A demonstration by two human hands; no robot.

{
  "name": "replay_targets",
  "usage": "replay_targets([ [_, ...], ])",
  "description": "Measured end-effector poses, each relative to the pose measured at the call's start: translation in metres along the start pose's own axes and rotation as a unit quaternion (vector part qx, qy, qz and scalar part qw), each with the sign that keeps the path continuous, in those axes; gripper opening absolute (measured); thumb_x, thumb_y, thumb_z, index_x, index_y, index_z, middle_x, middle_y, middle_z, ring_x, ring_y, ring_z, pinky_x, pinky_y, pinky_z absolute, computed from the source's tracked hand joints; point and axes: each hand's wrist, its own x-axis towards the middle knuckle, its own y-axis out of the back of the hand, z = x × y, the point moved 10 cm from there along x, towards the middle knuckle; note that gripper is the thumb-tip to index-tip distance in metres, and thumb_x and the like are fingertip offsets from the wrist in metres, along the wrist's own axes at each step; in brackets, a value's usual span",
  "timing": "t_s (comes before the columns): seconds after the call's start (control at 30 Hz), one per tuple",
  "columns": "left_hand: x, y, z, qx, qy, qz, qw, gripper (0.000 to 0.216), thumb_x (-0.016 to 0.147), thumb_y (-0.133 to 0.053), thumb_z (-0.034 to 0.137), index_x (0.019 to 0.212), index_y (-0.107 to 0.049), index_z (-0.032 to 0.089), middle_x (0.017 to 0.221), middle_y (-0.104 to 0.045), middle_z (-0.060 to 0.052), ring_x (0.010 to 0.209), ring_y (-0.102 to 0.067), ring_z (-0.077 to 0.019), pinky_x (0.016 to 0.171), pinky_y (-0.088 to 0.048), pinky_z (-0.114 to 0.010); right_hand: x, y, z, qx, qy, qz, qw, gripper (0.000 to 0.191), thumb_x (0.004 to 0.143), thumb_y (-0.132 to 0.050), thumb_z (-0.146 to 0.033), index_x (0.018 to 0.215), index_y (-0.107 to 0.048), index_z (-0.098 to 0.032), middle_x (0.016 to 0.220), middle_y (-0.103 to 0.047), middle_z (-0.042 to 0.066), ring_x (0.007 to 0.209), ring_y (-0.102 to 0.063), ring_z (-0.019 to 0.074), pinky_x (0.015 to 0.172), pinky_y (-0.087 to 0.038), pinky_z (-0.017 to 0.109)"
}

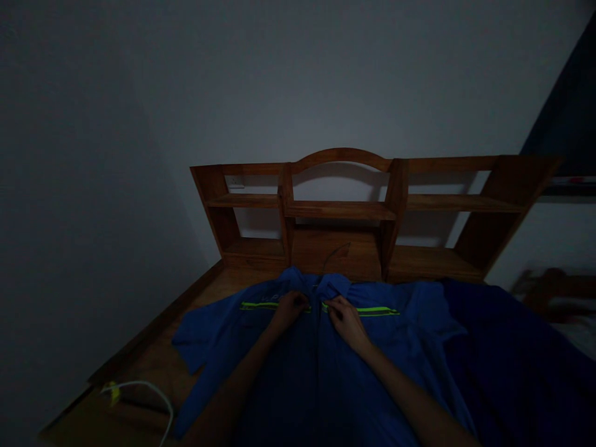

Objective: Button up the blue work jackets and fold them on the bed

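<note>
- Fingers of the left hand (292,305) and right hand (343,312) appear to pinch the front edges (319,326) of the blue shirt (298,366), beside its yellow-green stripes (377,310).
- Cloth looks soft, light and limp; the collar (337,284) should offer a firmer hold.
- Shirt lies spread on the wooden surface (228,280), before the shelf unit (342,210).

The single head view is looking forward and down over the shirt (298,366) — near below it — and facing the shelf (339,210) and wall (279,81) farther off.
</note>
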Motion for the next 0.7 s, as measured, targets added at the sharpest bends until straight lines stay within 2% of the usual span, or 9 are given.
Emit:
replay_targets([
  [0.1, 0.002, 0.000, 0.005, -0.019, 0.015, -0.004, 1.000, 0.014, 0.073, -0.059, 0.022, 0.085, -0.063, 0.016, 0.084, -0.064, -0.004, 0.078, -0.058, -0.0160, 0.071, -0.042, -0.026, 0.002, 0.002, -0.001, 0.010, 0.003, 0.006, 1.000, 0.031, 0.088, -0.042, -0.019, 0.110, -0.063, -0.022, 0.092, -0.058, 0.006, 0.084, -0.055, 0.0148, 0.078, -0.043, 0.027],
  [0.2, 0.007, -0.001, 0.025, -0.022, -0.005, 0.004, 1.000, 0.012, 0.074, -0.055, 0.020, 0.083, -0.061, 0.016, 0.081, -0.064, -0.004, 0.075, -0.058, -0.0151, 0.067, -0.041, -0.024, 0.004, 0.008, -0.001, 0.038, 0.002, 0.025, 0.999, 0.028, 0.089, -0.043, -0.024, 0.107, -0.065, -0.021, 0.091, -0.059, 0.006, 0.083, -0.056, 0.0151, 0.075, -0.044, 0.027],
  [0.33, 0.017, -0.020, 0.041, -0.046, 0.003, -0.009, 0.999, 0.012, 0.073, -0.051, 0.017, 0.080, -0.060, 0.014, 0.072, -0.063, -0.004, 0.066, -0.058, -0.0143, 0.061, -0.040, -0.023, 0.007, 0.019, 0.012, 0.086, -0.034, 0.070, 0.993, 0.029, 0.089, -0.046, -0.034, 0.105, -0.066, -0.020, 0.087, -0.060, 0.005, 0.068, -0.056, 0.0133, 0.064, -0.045, 0.026],
  [0.5, 0.021, -0.041, 0.029, -0.100, 0.001, -0.008, 0.995, 0.010, 0.072, -0.051, 0.018, 0.076, -0.059, 0.013, 0.070, -0.062, -0.003, 0.065, -0.057, -0.0137, 0.059, -0.040, -0.022, 0.009, 0.018, 0.019, 0.099, -0.035, 0.072, 0.992, 0.029, 0.088, -0.048, -0.036, 0.102, -0.067, -0.019, 0.083, -0.059, 0.005, 0.060, -0.055, 0.0113, 0.059, -0.043, 0.024],
  [0.6, 0.021, -0.043, 0.021, -0.161, 0.000, -0.016, 0.987, 0.009, 0.071, -0.053, 0.020, 0.075, -0.058, 0.013, 0.069, -0.061, -0.002, 0.064, -0.057, -0.0135, 0.059, -0.042, -0.022, 0.010, 0.015, 0.013, 0.073, -0.005, 0.057, 0.996, 0.024, 0.087, -0.050, -0.032, 0.100, -0.068, -0.021, 0.085, -0.060, 0.004, 0.066, -0.056, 0.0114, 0.062, -0.043, 0.024],
  [0.7, 0.019, -0.038, 0.025, -0.203, 0.003, -0.004, 0.979, 0.012, 0.073, -0.055, 0.024, 0.078, -0.057, 0.013, 0.069, -0.061, -0.002, 0.064, -0.058, -0.0139, 0.061, -0.044, -0.024, 0.010, 0.016, 0.007, 0.055, 0.015, 0.055, 0.997, 0.023, 0.087, -0.051, -0.030, 0.101, -0.068, -0.022, 0.088, -0.060, 0.004, 0.075, -0.057, 0.0126, 0.066, -0.043, 0.024],
])
